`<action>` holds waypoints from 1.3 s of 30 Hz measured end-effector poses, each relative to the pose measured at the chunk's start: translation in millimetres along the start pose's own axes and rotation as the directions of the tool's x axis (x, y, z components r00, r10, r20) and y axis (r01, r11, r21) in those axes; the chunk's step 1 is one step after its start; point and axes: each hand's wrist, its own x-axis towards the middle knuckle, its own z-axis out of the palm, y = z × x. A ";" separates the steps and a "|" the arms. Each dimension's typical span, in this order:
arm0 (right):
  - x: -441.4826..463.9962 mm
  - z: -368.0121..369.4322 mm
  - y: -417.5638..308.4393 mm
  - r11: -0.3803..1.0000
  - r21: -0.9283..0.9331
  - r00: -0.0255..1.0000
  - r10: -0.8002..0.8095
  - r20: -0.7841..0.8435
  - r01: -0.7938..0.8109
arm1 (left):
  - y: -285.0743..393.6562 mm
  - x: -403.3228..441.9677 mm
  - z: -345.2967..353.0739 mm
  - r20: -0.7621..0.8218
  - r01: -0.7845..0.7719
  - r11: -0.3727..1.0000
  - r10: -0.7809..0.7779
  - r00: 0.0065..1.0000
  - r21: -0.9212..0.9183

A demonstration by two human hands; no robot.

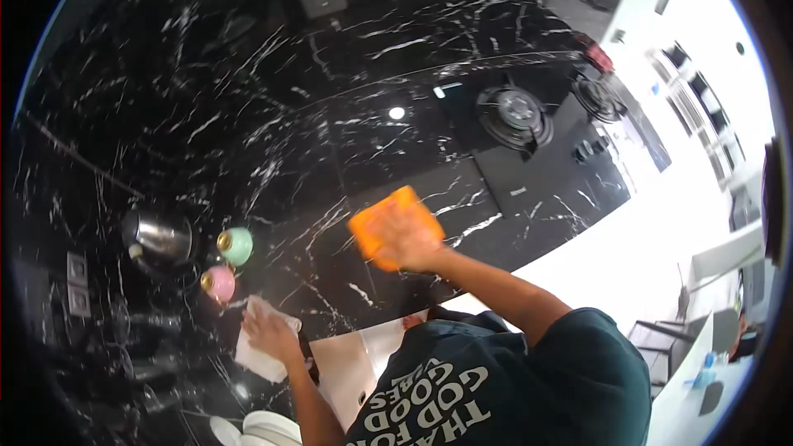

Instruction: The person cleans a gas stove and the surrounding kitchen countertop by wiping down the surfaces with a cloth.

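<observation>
Counter (314,235): in the head view, black stone streaked with thin white lines is seen.
Right hand (407,237): it is laid flat with the fingers spread, and it is a bit blurred.
Orange cloth (403,198): it is spread on the middle of the counter and is partly covered by the right hand.
Left hand (268,333): it is placed flat on a cloth too, well apart from the right hand.
White cloth (259,362): it is spread on the counter at the left side, and its top part is covered by the left hand.
Cups: a green cup (240,246) and a pink cup (221,283), each with a gold part, are set just beside each other, near the white cloth.
Kettle (165,237): a shiny metal one is placed near the cups.
Plates (273,425): white ones are seen at the bottom edge, near the left arm.
Stove (487,167): it is set well to the right, past the orange cloth, and a round burner (518,109) is seen on it.
Shirt (529,363): dark cloth is printed with pale letters.
</observation>
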 end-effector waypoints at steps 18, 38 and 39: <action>-50.0 -63.5 75.5 0.926 -0.056 0.914 0.377 0.150 -0.373 | 229.8 -12.8 -2.3 -0.071 -0.539 0.732 0.565 0.822 -0.417; 196.9 -6.5 307.2 0.960 -0.191 0.956 0.239 0.168 -0.206 | 315.2 -4.9 -2.0 0.288 -0.350 0.919 0.390 0.875 -0.181; 202.2 -1.2 326.2 0.946 -0.282 0.967 0.209 0.148 -0.161 | 315.1 -4.1 -2.5 0.291 -0.348 0.919 0.390 0.874 -0.187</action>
